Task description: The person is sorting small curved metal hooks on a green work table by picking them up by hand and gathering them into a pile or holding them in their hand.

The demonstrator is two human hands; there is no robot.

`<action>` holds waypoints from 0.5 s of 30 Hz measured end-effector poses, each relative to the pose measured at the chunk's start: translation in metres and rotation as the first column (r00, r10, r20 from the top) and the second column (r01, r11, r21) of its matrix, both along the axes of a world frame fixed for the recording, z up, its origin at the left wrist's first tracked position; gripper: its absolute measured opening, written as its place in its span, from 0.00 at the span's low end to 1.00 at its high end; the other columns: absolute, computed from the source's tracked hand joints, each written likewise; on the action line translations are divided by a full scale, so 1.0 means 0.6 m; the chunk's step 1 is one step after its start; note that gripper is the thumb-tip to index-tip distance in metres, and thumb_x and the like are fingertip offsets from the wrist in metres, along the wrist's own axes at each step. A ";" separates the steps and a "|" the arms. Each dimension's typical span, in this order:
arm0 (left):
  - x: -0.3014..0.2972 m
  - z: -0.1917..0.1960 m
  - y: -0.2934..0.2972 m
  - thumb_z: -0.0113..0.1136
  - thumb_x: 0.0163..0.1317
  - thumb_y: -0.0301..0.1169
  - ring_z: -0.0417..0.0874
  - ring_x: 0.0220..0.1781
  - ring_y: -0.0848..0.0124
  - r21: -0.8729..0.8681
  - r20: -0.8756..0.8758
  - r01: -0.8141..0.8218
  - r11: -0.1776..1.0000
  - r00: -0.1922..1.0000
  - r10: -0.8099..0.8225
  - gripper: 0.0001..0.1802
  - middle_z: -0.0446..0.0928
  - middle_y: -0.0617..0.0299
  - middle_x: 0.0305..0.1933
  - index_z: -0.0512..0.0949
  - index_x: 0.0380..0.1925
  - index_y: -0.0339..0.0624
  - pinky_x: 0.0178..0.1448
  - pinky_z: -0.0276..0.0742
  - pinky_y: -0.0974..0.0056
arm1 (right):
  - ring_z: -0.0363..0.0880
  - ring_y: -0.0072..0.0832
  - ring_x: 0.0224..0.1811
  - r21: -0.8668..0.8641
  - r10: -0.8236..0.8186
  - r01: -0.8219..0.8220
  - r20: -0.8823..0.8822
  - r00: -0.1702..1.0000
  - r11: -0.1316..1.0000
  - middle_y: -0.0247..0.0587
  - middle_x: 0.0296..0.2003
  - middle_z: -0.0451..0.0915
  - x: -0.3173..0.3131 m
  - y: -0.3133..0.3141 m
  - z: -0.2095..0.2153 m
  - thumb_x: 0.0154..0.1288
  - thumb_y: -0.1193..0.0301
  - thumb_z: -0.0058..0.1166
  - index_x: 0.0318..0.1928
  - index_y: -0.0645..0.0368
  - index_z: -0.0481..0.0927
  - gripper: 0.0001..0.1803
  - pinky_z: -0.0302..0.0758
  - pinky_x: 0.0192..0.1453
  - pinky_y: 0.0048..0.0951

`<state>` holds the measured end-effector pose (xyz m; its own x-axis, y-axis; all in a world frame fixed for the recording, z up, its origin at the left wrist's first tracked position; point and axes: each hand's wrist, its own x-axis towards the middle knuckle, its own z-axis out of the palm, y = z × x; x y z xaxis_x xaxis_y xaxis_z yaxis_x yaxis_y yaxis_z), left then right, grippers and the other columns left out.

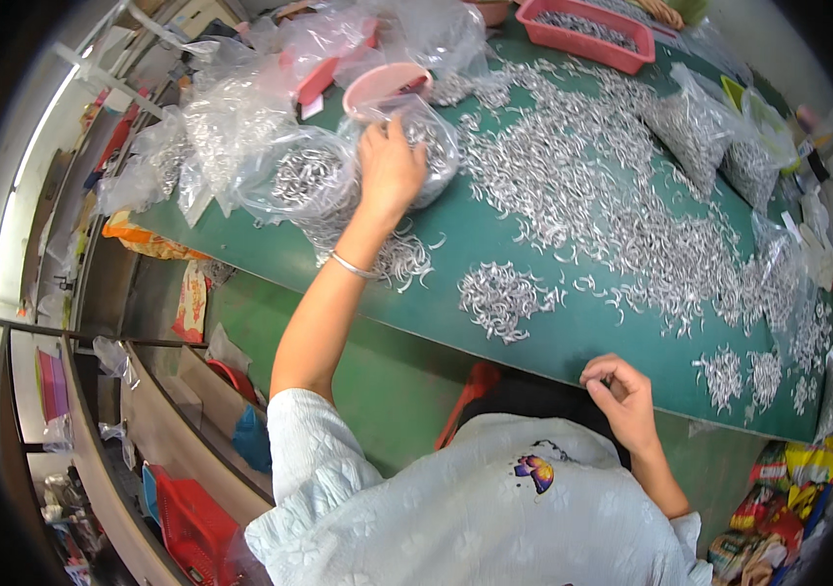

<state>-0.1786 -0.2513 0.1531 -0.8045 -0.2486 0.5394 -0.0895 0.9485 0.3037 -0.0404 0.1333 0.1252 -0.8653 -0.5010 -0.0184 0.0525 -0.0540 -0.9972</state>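
My left hand [392,168] reaches over a clear plastic bag [433,146] of small silver crescent-shaped metal pieces. Its fingers bend at the bag's mouth and appear to grip the film; the fingertips are partly hidden. Left of it stands another open bag of the same crescents [307,176]. At the table's near edge, my right hand [623,396] is closed, thumb against curled fingers; whatever it may hold is too small to make out. Between the hands lies a small heap of crescents [502,301]. A wide spread of loose crescents [582,186] covers the green table [416,317].
A pink basin [387,90] stands behind the bags, and a red tray [587,37] of pieces sits at the far side. Filled bags [695,132] lean at the right. Small piles [721,379] lie near the right corner. Shelves with a red basket [192,527] stand at left.
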 end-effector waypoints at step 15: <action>0.239 -0.082 0.189 0.50 0.65 0.23 0.65 0.68 0.50 0.503 0.045 0.360 0.785 0.897 -0.440 0.20 0.67 0.48 0.64 0.69 0.58 0.34 0.71 0.58 0.52 | 0.63 0.48 0.66 0.617 0.276 0.254 -0.630 0.726 0.745 0.54 0.62 0.67 -0.102 -0.079 -0.031 0.62 0.75 0.54 0.59 0.67 0.68 0.25 0.59 0.69 0.44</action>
